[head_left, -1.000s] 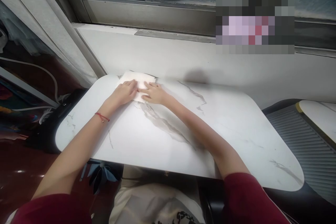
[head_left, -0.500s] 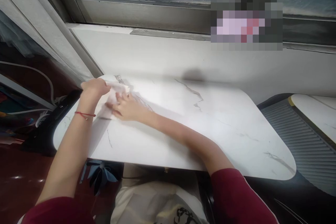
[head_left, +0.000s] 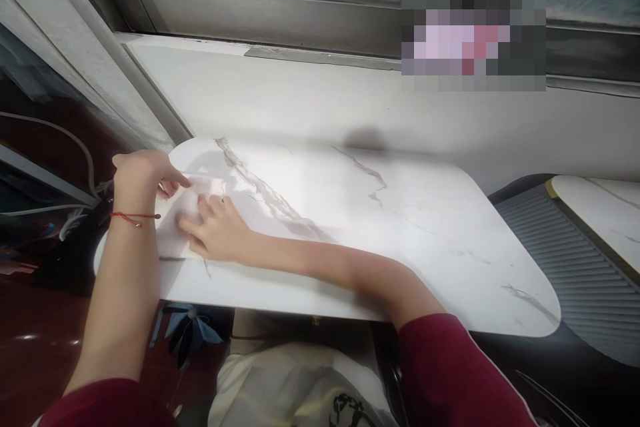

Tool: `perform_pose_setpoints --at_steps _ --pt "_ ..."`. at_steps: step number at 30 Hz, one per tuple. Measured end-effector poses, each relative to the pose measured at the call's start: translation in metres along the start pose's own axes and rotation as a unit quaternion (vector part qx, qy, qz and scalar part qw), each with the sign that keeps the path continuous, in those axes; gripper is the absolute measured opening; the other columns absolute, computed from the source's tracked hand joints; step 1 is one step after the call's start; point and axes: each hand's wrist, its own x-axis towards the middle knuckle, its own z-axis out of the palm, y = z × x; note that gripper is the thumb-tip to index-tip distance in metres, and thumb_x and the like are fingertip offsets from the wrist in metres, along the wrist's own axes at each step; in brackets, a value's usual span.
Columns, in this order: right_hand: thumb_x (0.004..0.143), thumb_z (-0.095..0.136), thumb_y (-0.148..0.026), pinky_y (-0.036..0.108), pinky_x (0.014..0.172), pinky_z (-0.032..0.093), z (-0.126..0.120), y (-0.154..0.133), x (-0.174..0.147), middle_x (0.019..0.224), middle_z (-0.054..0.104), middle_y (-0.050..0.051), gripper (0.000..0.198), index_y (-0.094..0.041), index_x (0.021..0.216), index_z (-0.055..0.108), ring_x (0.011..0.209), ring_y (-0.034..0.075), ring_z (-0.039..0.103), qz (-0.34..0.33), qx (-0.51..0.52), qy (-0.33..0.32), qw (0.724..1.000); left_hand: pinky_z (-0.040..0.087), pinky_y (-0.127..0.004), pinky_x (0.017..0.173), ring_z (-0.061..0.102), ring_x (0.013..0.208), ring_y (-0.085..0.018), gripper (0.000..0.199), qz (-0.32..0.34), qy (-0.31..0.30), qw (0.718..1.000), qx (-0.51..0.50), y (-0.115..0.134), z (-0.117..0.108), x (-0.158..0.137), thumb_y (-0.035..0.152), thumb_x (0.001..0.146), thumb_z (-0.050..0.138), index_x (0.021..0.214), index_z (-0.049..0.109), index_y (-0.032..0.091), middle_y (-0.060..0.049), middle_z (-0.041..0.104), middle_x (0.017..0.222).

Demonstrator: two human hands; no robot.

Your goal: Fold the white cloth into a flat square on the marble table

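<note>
A thin, pale sheet [head_left: 169, 235], like a tissue or a cloth, lies at the left end of a white marble-patterned tabletop [head_left: 425, 253]. My right hand [head_left: 217, 230] is spread over it, palm down, fingers apart and touching the sheet. At the sheet's far left side, my left hand [head_left: 147, 172] bends at the wrist, its thumb and fingers closed at the edge. A red string bracelet [head_left: 133, 217] circles my left wrist. Part of the sheet is hidden under the right hand and behind the left forearm.
Behind the table runs a white wall panel [head_left: 280, 93] below a metal window frame [head_left: 275, 20]. To the right stands a grey ribbed surface [head_left: 590, 267] beside another marbled top [head_left: 600, 203]. White cables [head_left: 75, 217] hang at the left. Below the near edge is a blue petal-shaped item [head_left: 193, 333].
Both hands have shifted left and a little toward me, with the pale sheet between them. More of the grey marbling beside the right hand now shows.
</note>
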Motion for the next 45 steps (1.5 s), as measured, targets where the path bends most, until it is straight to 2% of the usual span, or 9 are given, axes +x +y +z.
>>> perform_pose_setpoints --at_steps 8,15,18,22,29,33,36,40,45 --pt "0.105 0.022 -0.025 0.050 0.102 0.036 0.000 0.070 0.007 0.151 0.049 0.020 0.053 -0.020 0.154 0.040 0.127 0.034 0.049 0.124 -0.013 -0.048 0.991 0.052 -0.039 0.085 0.069 0.100 -0.034 0.026 -0.038 0.031 0.998 0.042 0.013 0.038 0.009 0.048 0.075 0.065 0.080 0.074 0.024 -0.008 0.076 0.085" --pt "0.104 0.020 -0.020 0.046 0.105 0.036 -0.011 0.149 -0.008 0.151 0.050 0.014 0.053 -0.020 0.153 0.041 0.135 0.027 0.044 0.211 -0.010 -0.065 0.975 0.040 -0.042 0.115 0.057 0.128 -0.029 0.055 0.251 0.053 0.964 -0.066 0.033 0.095 0.029 0.045 0.090 0.043 0.131 0.063 0.013 -0.015 0.064 0.138" --pt "0.104 0.020 -0.019 0.045 0.103 0.036 -0.013 0.159 -0.016 0.148 0.052 0.014 0.053 -0.018 0.152 0.043 0.133 0.028 0.044 0.208 -0.007 -0.064 0.976 0.035 -0.046 0.119 0.051 0.134 -0.030 0.058 0.278 0.052 0.957 -0.062 0.042 0.102 0.026 0.045 0.093 0.038 0.136 0.059 0.013 -0.016 0.058 0.145" --pt "0.102 0.026 -0.019 0.044 0.096 0.037 -0.016 0.152 -0.029 0.141 0.056 0.016 0.051 -0.017 0.148 0.049 0.125 0.032 0.047 0.186 -0.034 -0.072 0.979 0.045 -0.043 0.110 0.062 0.117 -0.028 0.048 0.266 0.038 0.955 -0.124 0.049 0.091 0.017 0.050 0.086 0.053 0.118 0.066 0.016 -0.013 0.069 0.126" --pt "0.101 0.032 -0.018 0.041 0.085 0.037 -0.049 0.105 -0.084 0.116 0.066 0.018 0.041 -0.011 0.131 0.060 0.099 0.030 0.059 0.081 -0.088 -0.120 0.986 0.053 -0.027 0.069 0.069 0.077 -0.017 0.038 0.213 -0.188 0.926 -0.247 0.061 0.057 -0.004 0.057 0.075 0.075 0.079 0.069 0.020 -0.004 0.074 0.082" --pt "0.101 0.035 -0.012 0.038 0.074 0.042 -0.070 0.059 -0.123 0.097 0.072 0.015 0.034 -0.009 0.120 0.064 0.081 0.025 0.064 0.002 -0.125 -0.149 0.981 0.052 -0.025 0.060 0.071 0.070 -0.018 0.037 0.212 -0.411 0.860 -0.216 0.081 0.044 -0.025 0.056 0.072 0.081 0.077 0.073 0.021 -0.004 0.075 0.078" --pt "0.089 0.041 0.004 0.031 0.058 0.041 -0.079 0.027 -0.144 0.079 0.073 0.013 0.033 -0.003 0.110 0.066 0.064 0.019 0.063 -0.069 -0.162 -0.160 0.971 0.054 -0.027 0.058 0.070 0.065 -0.018 0.037 0.223 -0.488 0.819 -0.203 0.101 0.046 -0.045 0.053 0.070 0.084 0.072 0.069 0.020 -0.003 0.073 0.074" --pt "0.083 0.043 0.005 0.028 0.050 0.039 -0.087 0.011 -0.152 0.073 0.072 0.012 0.032 -0.004 0.100 0.069 0.057 0.018 0.062 -0.070 -0.190 -0.152 0.967 0.045 -0.026 0.052 0.060 0.055 -0.014 0.044 0.262 -0.419 0.849 -0.188 0.123 0.057 -0.068 0.050 0.072 0.081 0.058 0.051 0.020 0.001 0.061 0.060" --pt "0.084 0.048 0.003 0.029 0.055 0.043 -0.100 0.030 -0.143 0.076 0.073 0.012 0.029 -0.006 0.100 0.070 0.063 0.021 0.066 0.060 -0.176 -0.225 0.957 0.027 -0.028 0.053 0.040 0.050 -0.011 0.045 0.343 -0.166 0.920 -0.090 0.136 0.078 -0.077 0.050 0.088 0.062 0.061 0.041 0.021 0.005 0.044 0.054"
